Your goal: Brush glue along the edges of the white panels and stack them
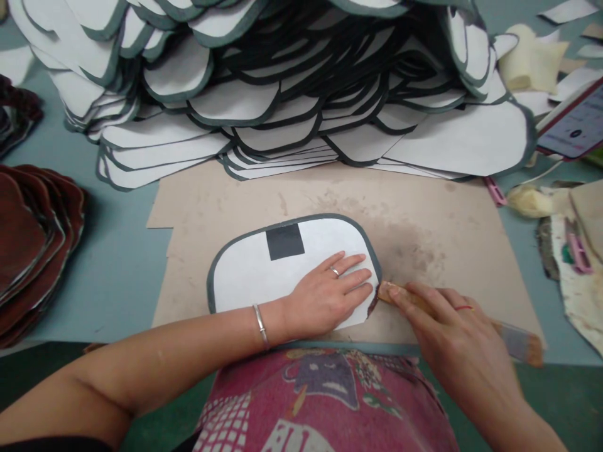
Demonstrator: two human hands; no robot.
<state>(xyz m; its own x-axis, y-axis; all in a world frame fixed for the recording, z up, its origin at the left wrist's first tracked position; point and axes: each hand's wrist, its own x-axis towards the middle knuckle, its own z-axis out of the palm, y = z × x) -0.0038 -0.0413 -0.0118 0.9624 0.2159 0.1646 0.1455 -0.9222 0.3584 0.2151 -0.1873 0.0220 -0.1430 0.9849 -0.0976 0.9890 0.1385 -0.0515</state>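
1. The left hand (pixel 325 302) lies palm down on the white panel (pixel 249 273), its fingers (pixel 358 279) outstretched and slightly parted, gripping nothing. It wears a ring (pixel 334 271), and a bracelet (pixel 259 326) circles the wrist.
2. The right hand (pixel 447 320) has its fingers closed around a long tool (pixel 518 342), whose grey and brown rear end sticks out past the hand. The front of the tool meets the panel's right edge; the fingertips partly hide its tip.
3. A dark brown mark (pixel 373 306) runs along that edge, beside the tool's front end.
4. The panel, rounded at its upper corners and bordered in dark grey, lies flat near the person, with a black square (pixel 285 242) near its top edge.
5. Beneath it is a stained cardboard sheet (pixel 471 251) on the blue-green worktop (pixel 117 251).
6. A large, overlapping pile of similar panels (pixel 471 138) stands beyond.
7. Reddish-brown pieces (pixel 23 232) are stacked at the left; at the right are a phone (pixel 577 122) and a pale yellow roll (pixel 522 59).
8. A pink printed cloth (pixel 330 402) covers the person's lap.
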